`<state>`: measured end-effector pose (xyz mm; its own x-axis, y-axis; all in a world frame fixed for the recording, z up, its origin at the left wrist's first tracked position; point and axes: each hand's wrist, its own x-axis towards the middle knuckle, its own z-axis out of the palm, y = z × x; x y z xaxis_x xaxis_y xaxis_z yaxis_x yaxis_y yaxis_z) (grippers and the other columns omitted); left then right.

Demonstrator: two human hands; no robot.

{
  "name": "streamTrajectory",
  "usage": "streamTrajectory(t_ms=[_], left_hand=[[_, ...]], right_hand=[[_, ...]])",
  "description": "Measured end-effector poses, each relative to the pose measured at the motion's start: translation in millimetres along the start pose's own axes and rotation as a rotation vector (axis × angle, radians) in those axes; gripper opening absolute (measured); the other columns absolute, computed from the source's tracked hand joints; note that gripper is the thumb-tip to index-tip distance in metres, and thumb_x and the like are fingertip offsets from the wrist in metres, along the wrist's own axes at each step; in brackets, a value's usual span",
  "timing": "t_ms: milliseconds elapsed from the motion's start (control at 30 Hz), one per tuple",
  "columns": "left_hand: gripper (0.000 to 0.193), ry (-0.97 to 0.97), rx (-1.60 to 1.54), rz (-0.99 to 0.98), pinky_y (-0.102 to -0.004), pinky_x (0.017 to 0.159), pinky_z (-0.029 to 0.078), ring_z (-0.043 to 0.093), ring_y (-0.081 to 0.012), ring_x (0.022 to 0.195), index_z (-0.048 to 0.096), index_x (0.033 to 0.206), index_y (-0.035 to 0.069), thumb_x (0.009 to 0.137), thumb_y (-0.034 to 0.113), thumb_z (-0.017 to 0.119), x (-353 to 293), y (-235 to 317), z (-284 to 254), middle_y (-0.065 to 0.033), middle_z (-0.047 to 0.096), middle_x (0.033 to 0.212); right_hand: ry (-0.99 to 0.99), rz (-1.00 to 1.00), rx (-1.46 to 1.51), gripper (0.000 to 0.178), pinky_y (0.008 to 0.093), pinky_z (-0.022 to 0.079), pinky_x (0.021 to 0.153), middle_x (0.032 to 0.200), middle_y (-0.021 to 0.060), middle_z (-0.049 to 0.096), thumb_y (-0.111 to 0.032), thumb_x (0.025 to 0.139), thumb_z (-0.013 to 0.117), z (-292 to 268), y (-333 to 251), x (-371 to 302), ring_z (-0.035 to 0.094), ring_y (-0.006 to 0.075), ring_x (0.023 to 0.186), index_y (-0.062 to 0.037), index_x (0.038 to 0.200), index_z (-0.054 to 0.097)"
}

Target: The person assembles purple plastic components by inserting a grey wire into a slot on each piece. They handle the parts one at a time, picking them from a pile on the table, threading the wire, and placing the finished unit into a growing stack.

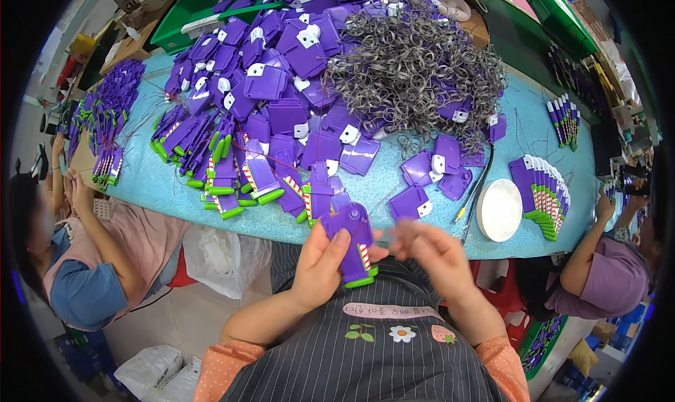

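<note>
left hand (316, 265) grasping a purple part (354, 228), right hand (439, 258) blurred beside it, its fingers' hold unclear, blue table (144, 180) beyond

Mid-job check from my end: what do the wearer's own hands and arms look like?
The left hand and the blurred right hand are ungloved; the forearms are bare below orange sleeves with small pale dots. No wristband shows.

On worktable (144, 180): plastic panels (288, 72) heaped far side, centre-left; curled-strip heap (415, 65) right of panels; round dish (500, 212) nearer front edge; fanned assemblies (540, 197) right of dish.
</note>
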<state>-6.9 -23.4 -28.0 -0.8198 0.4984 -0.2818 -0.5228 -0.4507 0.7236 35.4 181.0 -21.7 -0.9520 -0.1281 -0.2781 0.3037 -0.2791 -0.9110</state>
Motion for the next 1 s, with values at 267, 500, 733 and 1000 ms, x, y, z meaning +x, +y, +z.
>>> streamTrajectory(t_ms=[267, 500, 733, 1000], left_hand=[[0.032, -0.129, 0.378, -0.147, -0.0336, 0.083, 0.052, 0.063, -0.0225, 0.095, 0.038, 0.125, -0.001, 0.098, 0.017, 0.042, -9.3, -7.6, -0.6, -0.0175, 0.058, 0.113], [0.031, -0.095, 0.108, -0.009, -0.0329, 0.083, 0.051, 0.061, -0.0200, 0.099, 0.035, 0.127, 0.002, 0.098, 0.013, 0.041, -3.1, 1.3, 8.2, -0.0141, 0.057, 0.114], [0.029, -0.089, 0.219, 0.188, -0.0299, 0.090, 0.045, 0.055, -0.0142, 0.102, 0.033, 0.126, 0.000, 0.099, 0.011, 0.037, -8.6, -8.8, 24.0, -0.0116, 0.054, 0.114], [0.033, -0.103, 0.378, 0.159, -0.0273, 0.092, 0.040, 0.050, -0.0113, 0.106, 0.033, 0.128, -0.002, 0.098, 0.009, 0.039, -16.3, -16.0, 20.7, -0.0081, 0.051, 0.118]], right_hand=[[0.243, -0.125, 0.004, 0.032, 0.0251, 0.046, 0.064, 0.107, 0.0175, 0.063, -0.011, 0.090, 0.055, 14.1, -36.9, 54.5, 0.058, 0.0141, 0.075, 0.0078, 0.116, 0.056], [0.297, -0.592, -0.785, 0.013, 0.0225, 0.033, 0.042, 0.063, 0.0040, 0.054, 0.001, 0.076, 0.068, 34.0, -36.2, 13.9, 0.047, 0.0079, 0.048, 0.0016, 0.088, 0.064], [0.368, -0.842, -1.060, 0.017, 0.0282, 0.032, 0.037, 0.054, 0.0028, 0.047, 0.002, 0.069, 0.071, 35.1, -24.7, 10.8, 0.045, 0.0143, 0.040, -0.0012, 0.084, 0.063], [0.427, -0.824, -1.125, 0.016, 0.0296, 0.033, 0.037, 0.053, 0.0026, 0.046, 0.000, 0.066, 0.070, 36.8, -18.8, 7.2, 0.045, 0.0168, 0.039, -0.0036, 0.079, 0.061]])
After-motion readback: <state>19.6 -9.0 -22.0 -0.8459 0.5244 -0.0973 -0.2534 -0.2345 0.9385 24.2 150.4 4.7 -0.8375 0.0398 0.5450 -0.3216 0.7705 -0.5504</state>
